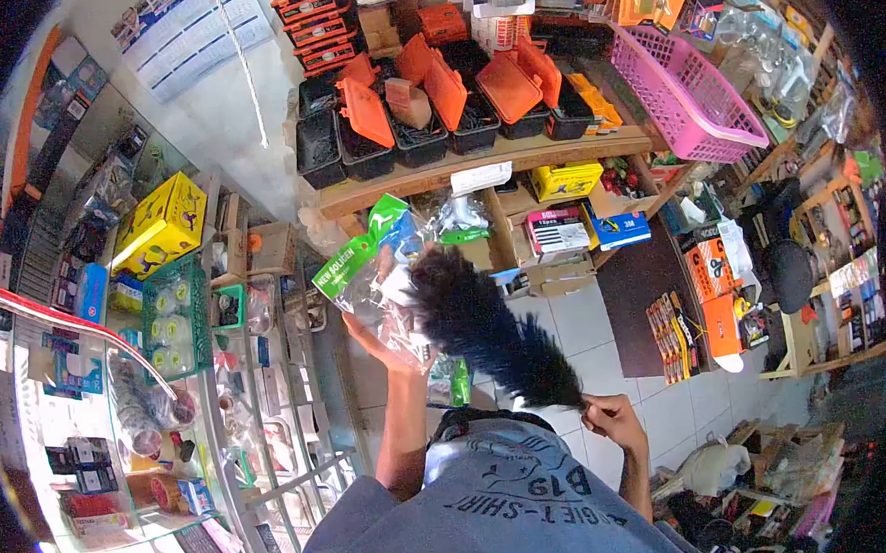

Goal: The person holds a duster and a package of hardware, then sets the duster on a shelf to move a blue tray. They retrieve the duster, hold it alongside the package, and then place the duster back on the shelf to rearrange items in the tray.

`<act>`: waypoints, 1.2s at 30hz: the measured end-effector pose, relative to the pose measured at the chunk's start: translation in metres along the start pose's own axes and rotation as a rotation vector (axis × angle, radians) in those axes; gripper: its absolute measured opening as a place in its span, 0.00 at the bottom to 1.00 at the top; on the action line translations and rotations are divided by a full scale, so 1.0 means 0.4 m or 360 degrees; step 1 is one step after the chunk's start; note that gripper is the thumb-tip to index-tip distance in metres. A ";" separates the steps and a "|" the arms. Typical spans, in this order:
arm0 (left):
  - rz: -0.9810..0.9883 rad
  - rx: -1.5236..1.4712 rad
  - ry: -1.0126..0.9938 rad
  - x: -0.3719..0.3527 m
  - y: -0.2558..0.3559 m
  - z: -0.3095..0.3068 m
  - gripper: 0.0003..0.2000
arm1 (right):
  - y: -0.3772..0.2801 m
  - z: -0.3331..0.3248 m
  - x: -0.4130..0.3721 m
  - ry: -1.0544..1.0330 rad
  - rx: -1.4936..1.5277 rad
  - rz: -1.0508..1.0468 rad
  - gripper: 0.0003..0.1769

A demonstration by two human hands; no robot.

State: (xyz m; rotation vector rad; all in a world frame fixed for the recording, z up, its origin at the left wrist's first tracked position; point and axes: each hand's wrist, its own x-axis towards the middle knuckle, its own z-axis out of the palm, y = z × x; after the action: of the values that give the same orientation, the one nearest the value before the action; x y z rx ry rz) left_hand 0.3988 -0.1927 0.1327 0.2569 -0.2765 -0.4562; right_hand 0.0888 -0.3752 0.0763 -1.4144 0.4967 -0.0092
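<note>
My left hand [374, 342] is closed around clear plastic packets [371, 280] with green header cards; one card reads "New Soligen", and pale contents show through the film. My right hand [616, 420], fingers curled, grips a black feather duster [501, 339] at its lower right end. The duster slants up to the left, and its fluffy tip overlaps the packets in this view. Its handle is mostly hidden in my fist. Just beyond the packets, more bagged goods [460, 219] lie in a wooden compartment below the shelf edge.
Black bins [421, 142] with orange lids line the wooden shelf [477, 170] ahead. A pink basket [689, 98] sits at its right. Glass shelving [210, 409] with a yellow box [160, 226] stands to my left. Boxes [561, 230] and cluttered goods [764, 470] fill the right side.
</note>
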 end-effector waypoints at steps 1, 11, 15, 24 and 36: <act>-0.0004 0.0110 0.0002 -0.001 -0.002 0.025 0.48 | -0.021 0.001 0.005 0.0023 0.0017 0.0026 0.24; -0.0016 0.0068 0.0149 -0.036 -0.020 -0.079 0.40 | -0.039 0.046 0.052 0.0075 -0.0048 -0.0050 0.24; -0.0104 -0.0489 -0.0135 -0.037 -0.024 -0.105 0.43 | -0.048 0.028 0.072 0.0037 -0.0115 -0.0121 0.21; 0.0014 0.0361 0.0159 -0.057 -0.027 -0.079 0.39 | -0.091 0.025 0.057 0.0164 -0.0334 -0.0102 0.19; 0.0154 0.0138 -0.0050 -0.063 -0.062 -0.119 0.31 | -0.122 0.068 0.053 0.0049 -0.0466 -0.0203 0.19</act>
State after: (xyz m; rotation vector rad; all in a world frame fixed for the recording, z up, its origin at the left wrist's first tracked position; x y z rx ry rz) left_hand 0.3824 -0.1939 0.0755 0.3199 -0.3383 -0.3531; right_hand 0.1309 -0.3646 0.1172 -1.7338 0.4448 -0.0632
